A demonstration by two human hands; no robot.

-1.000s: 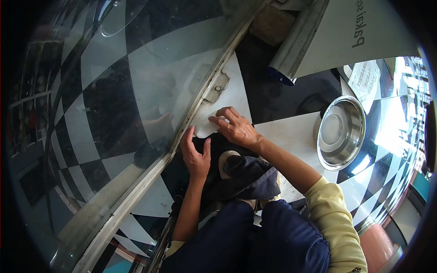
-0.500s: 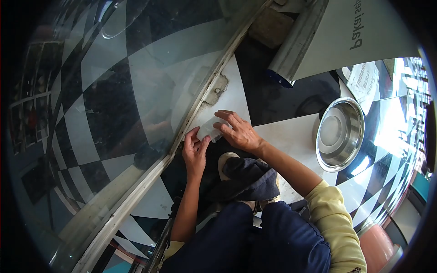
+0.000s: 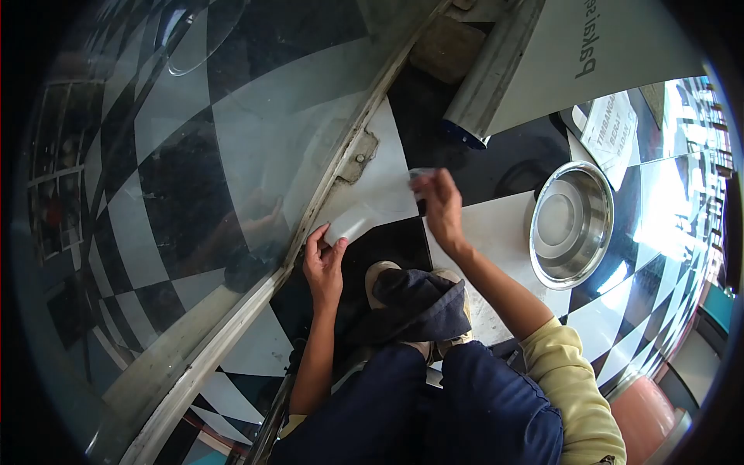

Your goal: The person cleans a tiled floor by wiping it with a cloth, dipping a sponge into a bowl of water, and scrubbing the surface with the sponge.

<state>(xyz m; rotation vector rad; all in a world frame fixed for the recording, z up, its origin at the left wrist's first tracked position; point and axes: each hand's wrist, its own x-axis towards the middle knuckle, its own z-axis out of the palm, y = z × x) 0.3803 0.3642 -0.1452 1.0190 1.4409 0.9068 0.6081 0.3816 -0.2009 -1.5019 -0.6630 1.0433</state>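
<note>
In my left hand [image 3: 324,267], thumb and fingers grip a small white, translucent roll [image 3: 348,228], close to the lower frame of the glass panel. My right hand [image 3: 439,203] is off to the right of it, blurred, its fingers pinched together on thin clear plastic film [image 3: 419,172]. Faint film seems to stretch between the two hands, though its edges are hard to make out. Below the hands lies dark cloth [image 3: 411,298] over my shoes.
A glass panel [image 3: 178,155] with a worn metal frame [image 3: 341,167] runs along my left. On the right stands a steel basin [image 3: 572,225] on the checkered floor, beside a lettered sign [image 3: 610,133]. A large lettered board [image 3: 558,62] leans above; a brick-like block [image 3: 448,50] sits behind.
My right hand has pulled away from the roll, up and to the right, with clear film at its fingers. My left hand keeps its grip on the roll.
</note>
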